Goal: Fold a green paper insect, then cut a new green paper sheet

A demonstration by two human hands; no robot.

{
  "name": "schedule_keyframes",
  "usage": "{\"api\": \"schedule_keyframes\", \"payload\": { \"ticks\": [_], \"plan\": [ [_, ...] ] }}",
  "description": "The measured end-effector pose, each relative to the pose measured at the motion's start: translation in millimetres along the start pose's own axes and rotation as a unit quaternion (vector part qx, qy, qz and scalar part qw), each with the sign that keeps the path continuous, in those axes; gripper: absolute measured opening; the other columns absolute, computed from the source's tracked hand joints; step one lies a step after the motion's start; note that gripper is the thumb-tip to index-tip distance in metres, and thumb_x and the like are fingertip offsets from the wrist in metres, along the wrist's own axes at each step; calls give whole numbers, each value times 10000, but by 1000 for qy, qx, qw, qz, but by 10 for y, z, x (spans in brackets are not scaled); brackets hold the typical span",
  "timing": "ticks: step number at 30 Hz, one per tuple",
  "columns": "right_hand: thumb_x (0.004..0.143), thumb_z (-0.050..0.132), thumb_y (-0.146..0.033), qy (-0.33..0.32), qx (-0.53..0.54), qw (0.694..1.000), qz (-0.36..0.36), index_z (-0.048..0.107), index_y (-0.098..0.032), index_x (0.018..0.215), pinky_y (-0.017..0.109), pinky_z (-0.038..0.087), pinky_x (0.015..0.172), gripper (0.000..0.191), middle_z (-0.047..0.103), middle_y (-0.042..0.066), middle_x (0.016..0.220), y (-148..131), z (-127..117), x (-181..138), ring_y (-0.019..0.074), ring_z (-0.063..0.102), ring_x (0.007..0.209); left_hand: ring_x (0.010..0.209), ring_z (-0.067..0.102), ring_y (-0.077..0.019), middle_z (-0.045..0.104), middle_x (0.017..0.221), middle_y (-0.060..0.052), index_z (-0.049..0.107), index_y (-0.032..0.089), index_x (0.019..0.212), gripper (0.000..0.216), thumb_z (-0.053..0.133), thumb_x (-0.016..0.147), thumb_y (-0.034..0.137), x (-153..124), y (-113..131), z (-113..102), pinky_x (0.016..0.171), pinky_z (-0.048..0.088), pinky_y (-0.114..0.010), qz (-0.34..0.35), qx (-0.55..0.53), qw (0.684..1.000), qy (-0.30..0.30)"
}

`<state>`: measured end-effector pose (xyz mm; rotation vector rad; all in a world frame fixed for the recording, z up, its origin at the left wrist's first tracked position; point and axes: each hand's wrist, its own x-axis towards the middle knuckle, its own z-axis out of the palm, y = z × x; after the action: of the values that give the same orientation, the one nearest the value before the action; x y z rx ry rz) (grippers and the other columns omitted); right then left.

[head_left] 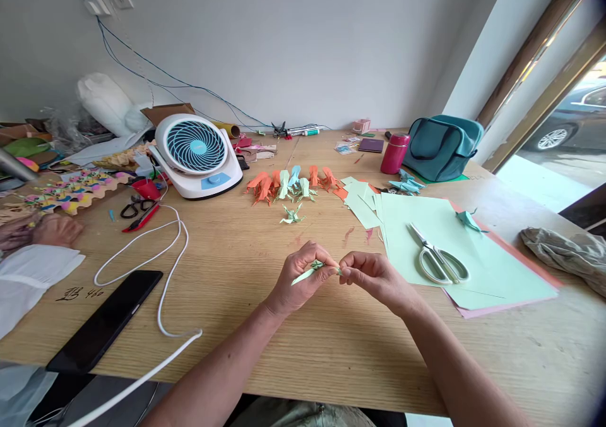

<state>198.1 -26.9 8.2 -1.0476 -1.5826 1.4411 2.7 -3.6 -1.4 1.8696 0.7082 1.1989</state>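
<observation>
Pale green paper, folded into a narrow, pointed piece point(303, 276), is held between two bare hands above the near middle of the light wooden table point(222, 326). From where I stand, the left hand point(303, 290) has its fingers curled and its thumb pinching the piece, with a flat strip jutting out to the left; the right hand point(376, 277) has thumb and forefinger closed on the small right-hand tip. How hard they press I cannot tell, and the fingers hide most of the folds. So thin a tip could tear or crease crookedly if the right hand twisted while the left held firm, or slip free if a pinch slackened. Farther off sits a small, spiky pale green folded-paper figure point(292, 214), and beyond it a cluster of orange, pale green and light blue paper figures point(262, 189); a careless reach might flatten them. On the left, the round-headed white fan with blue blades point(196, 148) faces the near side; whether it runs I cannot say, but a strong draught could scatter light paper. On the right, white-handled metal scissors point(444, 266) lie on large pale green sheets point(402, 215), which a knock could rumple.
</observation>
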Motion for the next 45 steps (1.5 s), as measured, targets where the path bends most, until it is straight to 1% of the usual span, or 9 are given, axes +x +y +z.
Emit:
{"api": "schedule_keyframes", "payload": {
  "ticks": [4,8,13,16,21,26,30,38,45],
  "plan": [
    [858,647,-441,-2,15,1000,-7,627,-175,812,277,387,671,271,617,14,735,14,22,4,144,534,719,745,530,-144,591,742,-13,631,173,774,163,649,875,299,-17,18,17,729,420,-278,-9,27,1000,-13],
    [860,637,-445,8,6,1000,-3,618,-174,801,268,368,637,278,599,6,720,21,22,6,133,501,687,741,529,-141,589,753,-13,624,175,784,171,623,893,307,-22,24,34,717,421,-272,-17,39,999,-10],
    [871,609,-455,20,-33,999,11,613,-179,779,257,321,567,291,567,-8,687,53,-1,14,117,445,622,831,573,-166,648,831,-41,704,195,894,101,654,877,281,-3,-16,23,779,447,-294,43,57,997,-10],
    [862,614,-460,21,-38,999,18,616,-183,777,257,314,554,291,564,-8,680,45,-2,19,120,444,612,820,585,-158,647,816,-39,713,196,836,84,671,865,262,6,-21,12,792,455,-298,57,73,996,-5],
    [810,643,-495,26,-17,999,25,626,-190,786,273,363,603,307,603,14,711,-22,10,19,145,490,657,763,593,-151,633,768,-31,712,188,808,132,690,848,312,20,9,1,712,469,-279,48,59,997,21],
    [788,674,-483,28,10,999,21,633,-185,768,278,381,641,302,598,10,690,-46,13,16,149,516,683,737,569,-146,628,720,-23,727,198,804,152,664,869,321,26,19,-10,756,458,-296,47,61,997,12],
    [783,683,-463,29,17,999,22,632,-182,767,270,366,620,286,592,2,684,-34,11,13,140,499,668,716,544,-146,593,665,-8,740,210,820,137,679,856,326,23,9,-9,761,450,-298,41,74,996,10],
    [778,672,-450,36,-4,999,32,622,-184,761,265,343,576,271,577,1,683,-18,-1,17,132,464,632,758,579,-158,668,744,-26,719,200,805,126,686,852,313,23,-5,-9,816,442,-323,62,109,992,12],
    [738,714,-525,42,9,998,40,630,-178,727,264,349,567,357,573,-1,645,-21,1,36,126,460,609,745,576,-160,679,756,-29,709,207,794,124,695,844,319,14,-19,5,836,432,-341,78,141,987,14]
  ]
}}
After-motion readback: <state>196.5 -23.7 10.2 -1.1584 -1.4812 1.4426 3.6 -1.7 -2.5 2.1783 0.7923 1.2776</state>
